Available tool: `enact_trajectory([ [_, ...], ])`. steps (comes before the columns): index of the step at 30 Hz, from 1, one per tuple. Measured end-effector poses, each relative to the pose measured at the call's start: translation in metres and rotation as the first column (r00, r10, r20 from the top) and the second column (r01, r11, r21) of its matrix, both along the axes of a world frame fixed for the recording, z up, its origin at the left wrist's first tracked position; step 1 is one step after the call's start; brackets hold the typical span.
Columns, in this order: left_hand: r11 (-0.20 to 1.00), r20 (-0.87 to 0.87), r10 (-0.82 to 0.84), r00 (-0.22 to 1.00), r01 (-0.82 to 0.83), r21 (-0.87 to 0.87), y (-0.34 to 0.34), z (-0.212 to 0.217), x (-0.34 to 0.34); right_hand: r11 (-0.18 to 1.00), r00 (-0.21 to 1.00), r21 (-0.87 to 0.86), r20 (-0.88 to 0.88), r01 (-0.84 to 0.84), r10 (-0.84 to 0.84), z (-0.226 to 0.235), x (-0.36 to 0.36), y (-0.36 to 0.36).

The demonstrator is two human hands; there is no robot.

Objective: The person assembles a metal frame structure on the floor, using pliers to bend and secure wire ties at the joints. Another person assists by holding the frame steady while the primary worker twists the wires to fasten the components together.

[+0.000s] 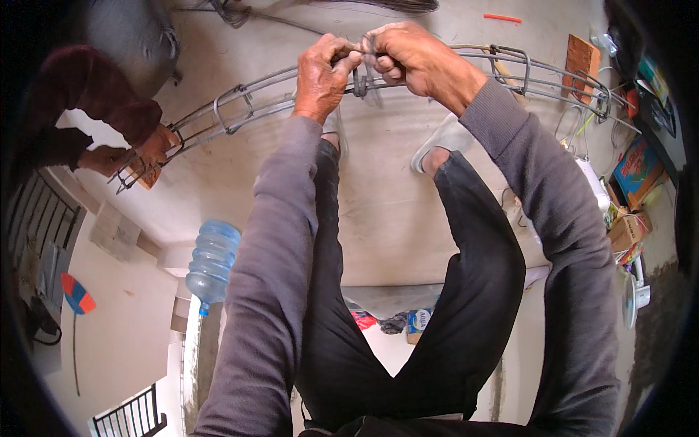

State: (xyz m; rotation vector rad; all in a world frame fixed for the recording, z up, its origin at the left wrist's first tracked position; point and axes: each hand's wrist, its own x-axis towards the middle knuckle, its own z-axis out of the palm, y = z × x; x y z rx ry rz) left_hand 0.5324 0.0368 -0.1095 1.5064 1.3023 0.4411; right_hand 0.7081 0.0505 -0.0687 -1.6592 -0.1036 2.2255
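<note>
A long, narrow rebar cage (266,86) of steel rods with square stirrups runs across the far side, in front of my feet. Both hands meet over its middle, around a stirrup (360,85). My left hand (323,76) is closed, thumb and fingers pinched on a thin dark wire (369,52). My right hand (413,57) is closed too, its bent fingers gripping the same wire from the right. The wire is blurred, and fingers partly cover where it meets the rods.
At the cage's left end, another person's hand (154,146) grips the rods beside a block. A brick (581,67) sits under the right end. A blue water bottle (213,258) lies left; boxes (637,171) crowd the right. An orange stick (502,18) lies beyond.
</note>
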Motion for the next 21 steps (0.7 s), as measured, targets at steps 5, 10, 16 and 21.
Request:
enact_trajectory([
  [5, 0.977, 0.031, -0.109, 0.994, 0.113, -0.180, 0.008, 0.000, -0.007, 0.972, 0.983, 0.161, 0.027, 0.173, -0.180, 0.001, 0.028, -0.022],
  [10, 0.950, -0.043, -0.224, 0.974, 0.208, -0.232, 0.021, 0.007, -0.012, 0.673, 0.642, 0.523, 0.761, -0.523, -0.092, -0.022, 0.027, -0.072],
  [16, 0.944, -0.004, -0.260, 0.966, 0.253, -0.209, 0.021, -0.001, -0.018, 0.262, 0.116, 0.114, 0.993, -0.958, -0.007, -0.028, -0.030, -0.097],
  [21, 0.955, 0.002, -0.201, 0.980, 0.196, -0.222, 0.019, -0.005, -0.020, 0.359, 0.100, 0.073, 0.993, -0.930, 0.057, -0.035, -0.053, -0.087],
])
